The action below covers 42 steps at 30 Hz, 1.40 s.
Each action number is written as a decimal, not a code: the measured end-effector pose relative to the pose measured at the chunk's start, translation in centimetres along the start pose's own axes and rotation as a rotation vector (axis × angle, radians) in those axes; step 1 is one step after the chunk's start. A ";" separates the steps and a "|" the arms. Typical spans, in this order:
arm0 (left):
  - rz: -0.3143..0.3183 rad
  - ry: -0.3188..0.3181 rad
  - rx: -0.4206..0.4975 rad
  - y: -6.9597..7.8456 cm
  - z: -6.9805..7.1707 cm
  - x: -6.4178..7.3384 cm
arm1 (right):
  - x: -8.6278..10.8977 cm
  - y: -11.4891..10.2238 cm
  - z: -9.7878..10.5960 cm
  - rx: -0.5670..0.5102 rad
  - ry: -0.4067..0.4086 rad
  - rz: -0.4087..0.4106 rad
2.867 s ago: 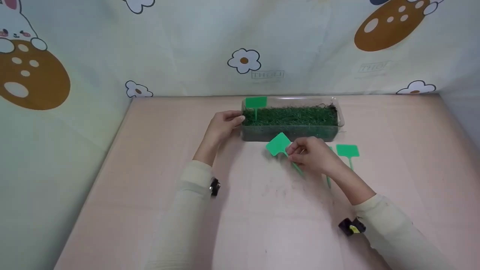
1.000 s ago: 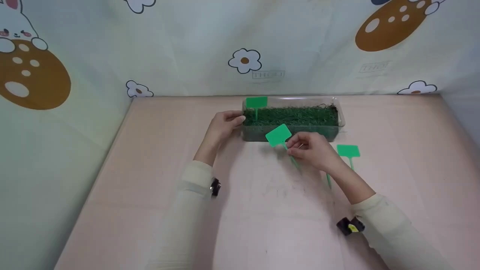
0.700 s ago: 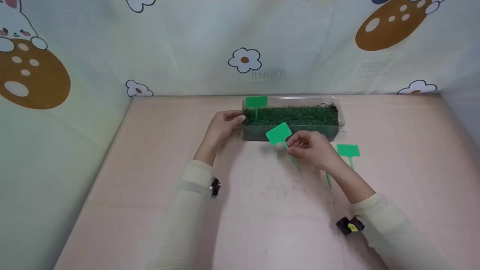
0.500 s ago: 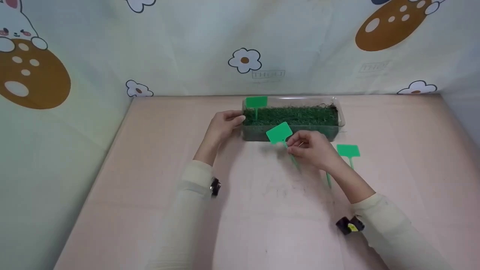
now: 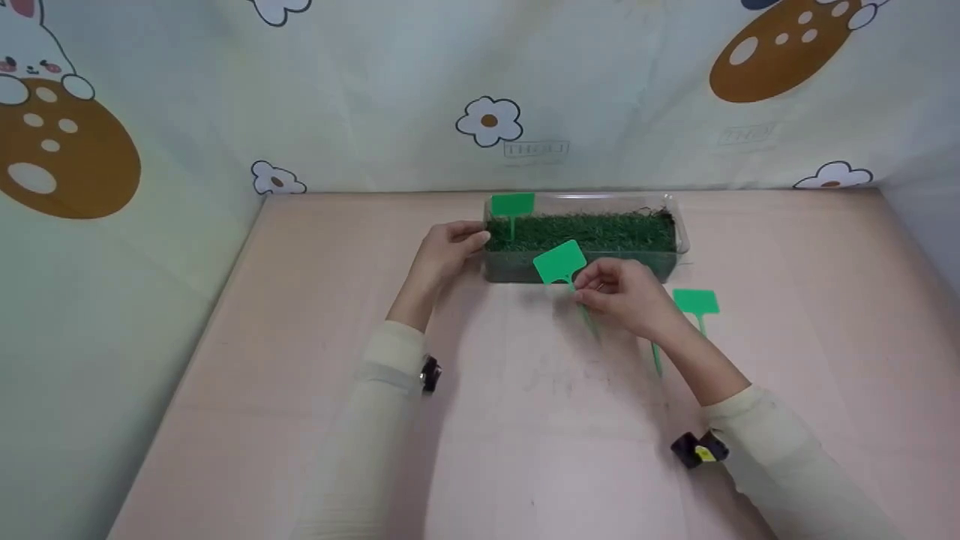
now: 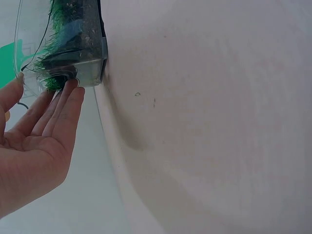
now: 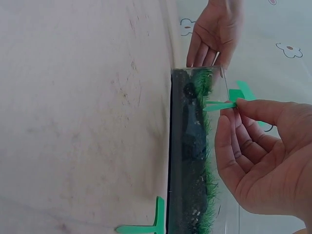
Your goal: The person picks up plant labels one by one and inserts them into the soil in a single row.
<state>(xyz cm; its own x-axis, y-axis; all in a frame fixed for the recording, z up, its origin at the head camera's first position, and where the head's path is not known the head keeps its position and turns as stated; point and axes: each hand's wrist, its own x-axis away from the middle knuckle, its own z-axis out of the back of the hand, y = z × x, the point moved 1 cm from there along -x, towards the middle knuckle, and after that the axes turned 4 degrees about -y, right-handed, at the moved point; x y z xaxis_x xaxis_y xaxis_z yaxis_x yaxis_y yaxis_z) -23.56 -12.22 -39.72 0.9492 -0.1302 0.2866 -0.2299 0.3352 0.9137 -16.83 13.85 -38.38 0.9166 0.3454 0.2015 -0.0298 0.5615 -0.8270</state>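
A clear plastic box point(image 5: 585, 266) holding soil and green grass point(image 5: 585, 231) stands at the back of the table. My left hand point(image 5: 442, 255) touches its left end. In the left wrist view, the straight fingers point(image 6: 58, 117) rest against the end wall, with the thumb at the rim. My right hand point(image 5: 622, 296) pinches the stem of a green plant label point(image 5: 560, 262) between thumb and forefinger. That label is tilted in front of the box, its stem pointing down. Another label point(image 5: 513, 204) stands upright in the grass at the left end.
Right of the box lies a green label point(image 5: 696, 301), its stem partly behind the right forearm. Another green stem point(image 5: 656, 358) shows by the right wrist, its upper part hidden. A patterned cloth point(image 5: 375, 97) rises behind the table.
My right hand has lifted the plant label slightly up and toward the box, and the label has turned closer to upright. The left hand and the box have stayed put.
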 end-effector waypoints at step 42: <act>-0.001 0.005 -0.008 0.0 0.0 0.2 | -0.3 -0.5 0.5 -0.037 0.033 0.052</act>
<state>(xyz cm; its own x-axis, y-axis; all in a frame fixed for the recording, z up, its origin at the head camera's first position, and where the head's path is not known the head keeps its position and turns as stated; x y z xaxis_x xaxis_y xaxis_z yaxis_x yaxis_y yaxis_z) -23.41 -12.22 -39.66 0.9504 -0.1261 0.2842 -0.2271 0.3426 0.9116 -17.30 13.83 -37.80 0.9268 0.3482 0.1409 -0.0636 0.5150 -0.8548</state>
